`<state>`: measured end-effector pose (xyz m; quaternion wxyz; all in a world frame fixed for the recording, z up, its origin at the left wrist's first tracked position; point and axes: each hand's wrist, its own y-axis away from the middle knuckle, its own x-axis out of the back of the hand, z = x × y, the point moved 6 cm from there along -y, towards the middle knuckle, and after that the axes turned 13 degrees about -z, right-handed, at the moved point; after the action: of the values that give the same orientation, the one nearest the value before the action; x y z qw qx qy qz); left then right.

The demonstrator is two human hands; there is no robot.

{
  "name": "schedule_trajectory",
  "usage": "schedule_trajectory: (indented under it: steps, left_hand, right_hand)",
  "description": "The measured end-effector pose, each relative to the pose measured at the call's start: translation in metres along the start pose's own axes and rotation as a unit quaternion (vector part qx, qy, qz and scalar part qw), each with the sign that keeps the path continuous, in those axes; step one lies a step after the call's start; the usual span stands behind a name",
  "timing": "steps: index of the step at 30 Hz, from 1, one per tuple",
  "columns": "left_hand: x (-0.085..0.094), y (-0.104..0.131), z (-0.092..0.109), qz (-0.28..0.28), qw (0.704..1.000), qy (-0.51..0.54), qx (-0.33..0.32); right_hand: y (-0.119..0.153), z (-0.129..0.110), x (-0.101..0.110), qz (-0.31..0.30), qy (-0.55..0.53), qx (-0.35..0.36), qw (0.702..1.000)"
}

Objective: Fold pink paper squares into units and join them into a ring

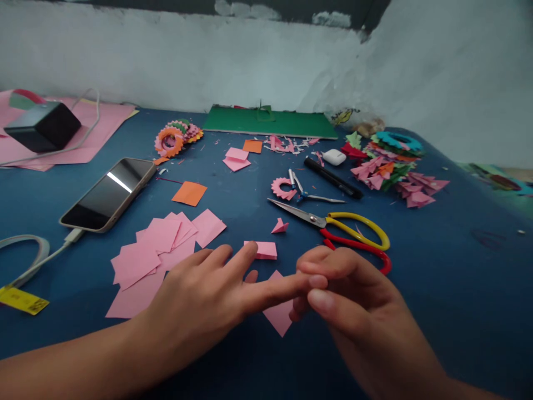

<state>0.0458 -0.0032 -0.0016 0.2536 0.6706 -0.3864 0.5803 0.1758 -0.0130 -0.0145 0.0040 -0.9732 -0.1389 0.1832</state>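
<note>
My left hand [204, 289] reaches over the pink paper with its fingers apart and holds nothing. Its index finger points right, and another fingertip rests at a small folded pink paper [266, 250]. Closed around that index fingertip are the thumb and fingers of my right hand [358, 305]. Under the two hands lies a pink paper square [280, 322], partly covered. To the left spreads a loose pile of pink paper squares [137, 261]. A small folded pink paper piece [280, 225] sits just beyond. Scissors [316, 220] with yellow and red handles lie past my right hand.
On the blue table [233, 200] are a phone [109, 194] with a cable, an orange square [189, 193], a pink paper ring [283, 189], a black pen [333, 178] and a white case [334, 157]. Folded pieces [375, 169] heap at right; a green board [270, 122] lies behind.
</note>
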Motion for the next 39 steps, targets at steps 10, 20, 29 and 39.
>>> schedule_trajectory:
  steps: [10,20,29,39]
  left_hand:
    - [0.0039,0.0021,0.0067,0.007,0.999,0.041,-0.013]
    - [0.0014,0.0033,0.0032,-0.005,0.999,0.048,-0.01]
    - [0.0073,0.0016,0.0071,0.008,0.998,0.051,-0.021]
    - [0.0079,0.0031,0.0075,0.017,0.997,0.065,-0.028]
  right_hand:
    - [0.001,-0.0043,0.0007,-0.03,0.005,0.01,0.999]
    - [0.0057,0.0025,-0.0004,-0.047,-0.028,-0.02,0.998]
    - [0.005,0.0042,-0.005,-0.061,-0.067,-0.011,0.996]
    - [0.0043,0.0038,-0.0071,-0.061,-0.067,-0.004,0.996]
